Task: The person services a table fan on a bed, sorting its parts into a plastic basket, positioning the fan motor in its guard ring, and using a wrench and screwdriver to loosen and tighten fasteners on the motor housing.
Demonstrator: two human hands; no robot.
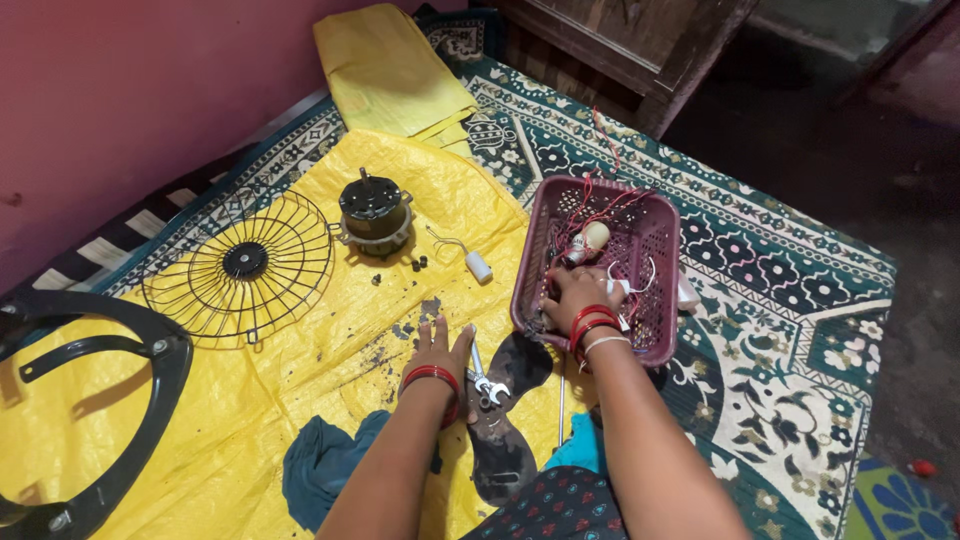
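My left hand (437, 347) rests flat, fingers spread, on a yellow plastic sheet (300, 330), just left of a small metal spanner (484, 380). My right hand (572, 292) reaches into a maroon plastic basket (660, 300) and its fingers are down among red wires and small parts; whether it grips anything is hidden. A pale bulb-like part (594, 237) lies in the basket beyond the hand. Both wrists wear red bangles.
A fan motor (373, 213), a round wire fan guard (240, 265) and a small white capacitor with leads (478, 265) lie on the sheet. A black curved fan frame (120, 400) is at the left. Dark cloths (320, 465) lie near my knees. Patterned mat underneath, wooden furniture behind.
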